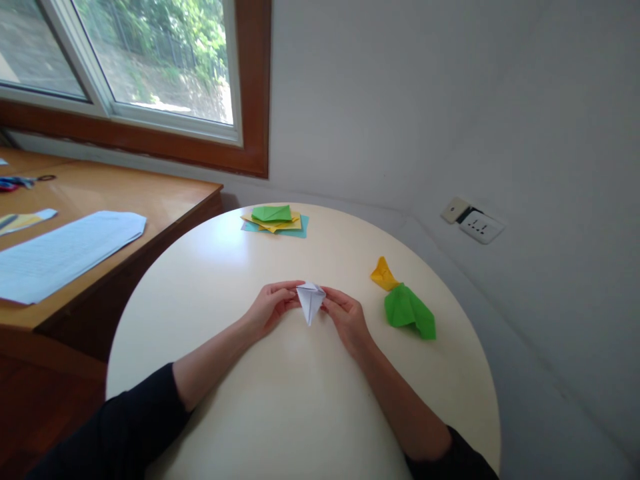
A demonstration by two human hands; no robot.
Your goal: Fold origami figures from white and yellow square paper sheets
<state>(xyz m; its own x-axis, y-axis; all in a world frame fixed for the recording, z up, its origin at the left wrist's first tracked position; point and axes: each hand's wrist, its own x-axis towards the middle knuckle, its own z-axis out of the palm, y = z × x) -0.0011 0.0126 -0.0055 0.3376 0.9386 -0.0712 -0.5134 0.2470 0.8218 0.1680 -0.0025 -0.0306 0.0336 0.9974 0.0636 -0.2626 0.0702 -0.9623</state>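
Tabletop (210,267) bare left and near side. Obstacles: paper stack (275,220) at far edge; green and yellow folded figure (407,307) just right of hands.

Two hands, the left hand (273,308) and the right hand (347,320), were in view. Between them was one white folded paper (311,300). Two finished folded pieces lay to the right: one yellow piece (383,274) and one green piece (409,311). One stack of coloured sheets (275,219) sat at the far edge of the round desk (220,267). One large pale-blue sheet (65,250) lay on the wooden side desk (150,193). One wall socket (480,226) showed.
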